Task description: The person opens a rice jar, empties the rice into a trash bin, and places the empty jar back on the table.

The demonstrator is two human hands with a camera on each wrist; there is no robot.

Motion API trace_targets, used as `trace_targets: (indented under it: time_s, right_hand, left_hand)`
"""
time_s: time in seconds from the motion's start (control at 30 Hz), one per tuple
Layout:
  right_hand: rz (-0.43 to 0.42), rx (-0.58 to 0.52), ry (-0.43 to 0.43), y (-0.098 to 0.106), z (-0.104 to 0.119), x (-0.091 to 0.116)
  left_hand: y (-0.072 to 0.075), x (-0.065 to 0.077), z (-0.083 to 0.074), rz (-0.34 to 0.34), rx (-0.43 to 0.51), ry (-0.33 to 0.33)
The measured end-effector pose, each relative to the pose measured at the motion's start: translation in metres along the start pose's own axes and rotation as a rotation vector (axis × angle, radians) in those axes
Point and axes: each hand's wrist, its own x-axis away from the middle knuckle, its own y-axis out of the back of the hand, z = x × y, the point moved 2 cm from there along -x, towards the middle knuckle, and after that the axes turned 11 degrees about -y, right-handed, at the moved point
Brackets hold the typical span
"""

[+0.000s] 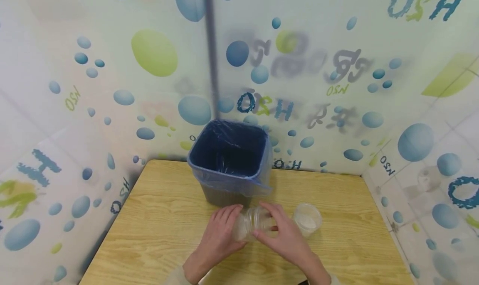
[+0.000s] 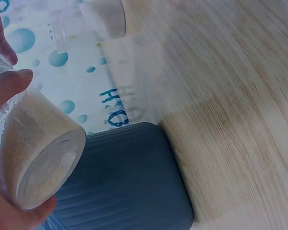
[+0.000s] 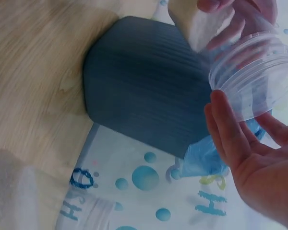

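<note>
My left hand (image 1: 221, 231) grips a clear plastic jar (image 1: 245, 226) by its lower body, tilted on its side. A pale beige, grainy filling (image 2: 31, 129) lies inside it. At the jar's ribbed, clear end (image 3: 254, 72), the fingers and thumb of my right hand (image 1: 283, 235) curl round it; whether this end is a lid or a bare rim, I cannot tell. A second clear jar (image 1: 307, 219), with similar pale contents, stands on the table just right of my right hand. Both hands are in front of a dark bin.
The dark bin (image 1: 224, 195), lined with a blue bag (image 1: 266, 152), stands at the back of the wooden table (image 1: 157, 222). Behind it is a patterned wall (image 1: 157, 85). A small black item (image 1: 304, 282) shows at the bottom edge by my right wrist.
</note>
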Motion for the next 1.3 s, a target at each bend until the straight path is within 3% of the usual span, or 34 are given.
trace_targets:
  time_s: [0.3,0.77,1.0,1.3]
  right_hand:
    - [-0.058,0.003,0.069,0.006,-0.008,0.000]
    - [-0.167,0.037,0.043,-0.002,-0.036,-0.006]
    - [-0.167,0.255,0.028,-0.017,-0.054,-0.010]
    - [-0.137,0.467,0.084,-0.044,-0.072,-0.015]
  left_hand:
    - [0.005,0.001,0.003,-0.029,0.056,0.048]
    - [0.010,0.010,0.012,-0.121,0.148,0.081]
    - [0.013,0.011,0.015,-0.156,0.183,0.107]
    - [0.017,0.010,0.015,-0.156,0.243,0.155]
